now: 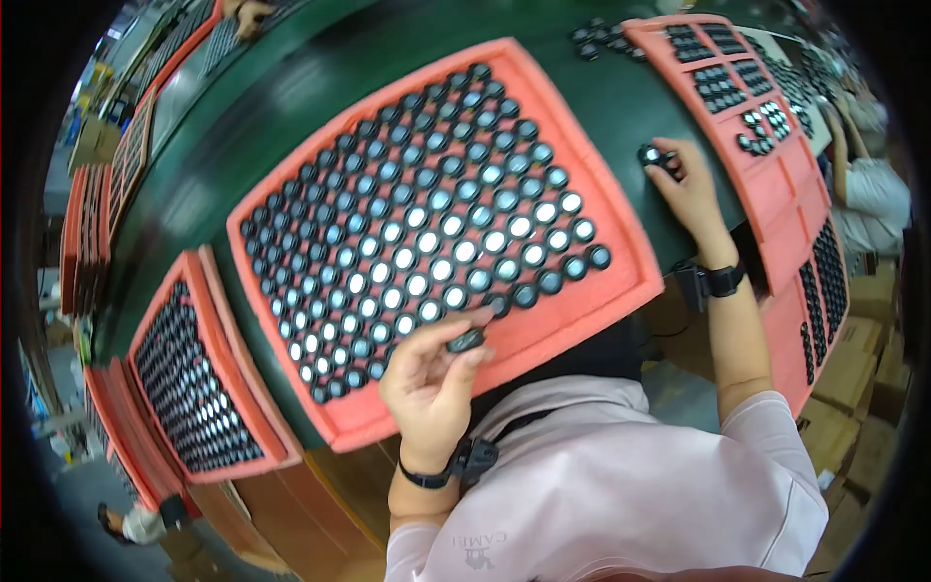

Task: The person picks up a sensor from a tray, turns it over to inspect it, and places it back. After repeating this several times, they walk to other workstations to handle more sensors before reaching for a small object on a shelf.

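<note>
Before me a large pink foam tray lies tilted on the green table, filled with rows of small round black pieces with shiny faces. Above its near edge, my left hand pinches one small black piece between thumb and fingers, seen side-on. To the right of the tray, over the green tabletop, my right hand is closed on another round black piece, whose glossy face shows. What exactly these pieces are, I cannot tell. Both wrists wear black bands.
On the right stands another pink tray with compartments, partly filled with similar pieces. Loose black pieces lie at the far side. A filled pink tray sits at left, near stacked trays. Another person is at far right, beside cardboard boxes.
</note>
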Motion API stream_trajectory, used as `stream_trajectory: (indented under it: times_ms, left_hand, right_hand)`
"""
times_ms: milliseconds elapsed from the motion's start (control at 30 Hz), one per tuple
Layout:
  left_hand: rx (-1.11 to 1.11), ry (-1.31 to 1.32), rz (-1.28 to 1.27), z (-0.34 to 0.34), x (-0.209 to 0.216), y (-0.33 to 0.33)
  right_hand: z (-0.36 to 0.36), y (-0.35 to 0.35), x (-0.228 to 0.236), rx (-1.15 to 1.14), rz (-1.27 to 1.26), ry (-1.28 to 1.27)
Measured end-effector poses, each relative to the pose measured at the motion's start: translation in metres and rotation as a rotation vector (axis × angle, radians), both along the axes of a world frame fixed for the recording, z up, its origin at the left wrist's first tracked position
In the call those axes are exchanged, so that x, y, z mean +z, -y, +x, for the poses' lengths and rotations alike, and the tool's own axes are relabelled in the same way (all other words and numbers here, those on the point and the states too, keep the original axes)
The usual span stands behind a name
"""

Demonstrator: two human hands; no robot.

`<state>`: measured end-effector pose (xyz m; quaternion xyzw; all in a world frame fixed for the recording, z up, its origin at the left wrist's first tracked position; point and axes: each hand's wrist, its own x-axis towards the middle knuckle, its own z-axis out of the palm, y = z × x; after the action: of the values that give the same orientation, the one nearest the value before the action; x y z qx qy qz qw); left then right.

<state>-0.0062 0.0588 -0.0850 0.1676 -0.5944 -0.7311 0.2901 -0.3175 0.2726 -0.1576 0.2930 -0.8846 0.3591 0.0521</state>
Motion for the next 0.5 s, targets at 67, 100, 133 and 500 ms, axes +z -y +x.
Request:
stream_trajectory:
  times_ms: [67,100,133,500]
  left_hand:
    - [-0.011,0.014,0.001,-0.0001,0.0011,-0.0029]
    - [0.027,0.044,-0.007,0.0014,0.0017,-0.0034]
    - [0.064,0.074,-0.014,0.0015,0.0018,-0.0040]
    - [0.043,0.030,-0.086,0.0032,-0.0034,0.0015]
  right_hand:
    - [-0.0020,-0.0040,-0.0029,0.025,-0.054,-0.015]
    - [-0.0015,-0.0034,-0.0034,0.029,-0.057,-0.019]
    - [-0.0016,-0.0035,-0.0027,0.033,-0.060,-0.023]
    - [-0.0005,-0.0013,0.0016,0.007,-0.083,-0.006]
